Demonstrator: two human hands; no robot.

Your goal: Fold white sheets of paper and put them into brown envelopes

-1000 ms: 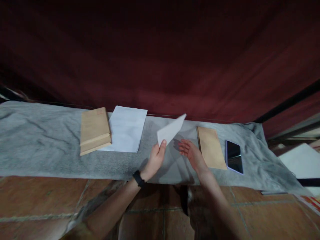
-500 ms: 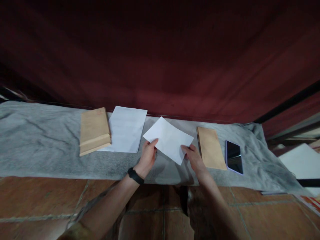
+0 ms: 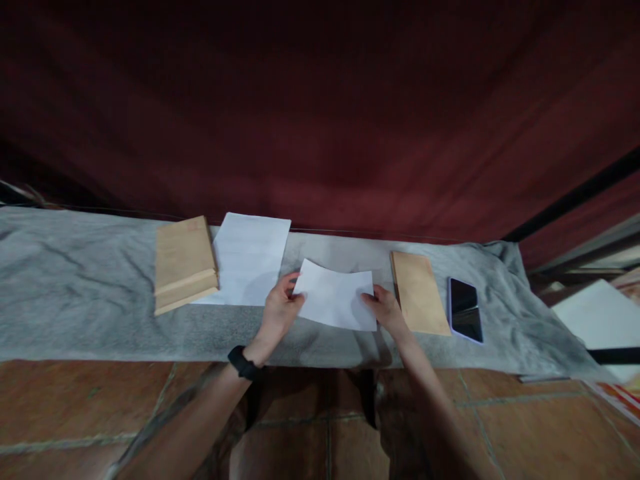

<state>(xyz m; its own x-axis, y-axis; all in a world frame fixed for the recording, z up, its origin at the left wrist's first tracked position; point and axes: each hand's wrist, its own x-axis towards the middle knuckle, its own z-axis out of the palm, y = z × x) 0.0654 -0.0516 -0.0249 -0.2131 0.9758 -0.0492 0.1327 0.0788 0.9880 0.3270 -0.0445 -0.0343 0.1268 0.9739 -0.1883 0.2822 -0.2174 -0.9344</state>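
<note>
A white sheet of paper (image 3: pixel 334 297), slightly bowed, is held up between my two hands above the grey cloth. My left hand (image 3: pixel 283 301) pinches its left edge, thumb on top and fingers behind. At the right edge, my right hand (image 3: pixel 385 308) grips it the same way, with the thumb on the front face. Left of my left hand lies a stack of white paper (image 3: pixel 250 257), partly under a pile of brown envelopes (image 3: pixel 184 253). Beside my right hand rests another brown envelope stack (image 3: pixel 421 293).
A phone in a purple case (image 3: pixel 465 310) lies right of the envelopes. The grey cloth (image 3: pixel 90 287) covers a long narrow surface against a dark red curtain (image 3: pixel 320 133). A white panel-like object (image 3: pixel 603 313) stands at far right. Tiled floor (image 3: pixel 75 400) lies below.
The paper has turned from a slanted position to nearly level and come slightly lower. My left hand has shifted left and regripped at the paper's left edge; my right hand stays near its place.
</note>
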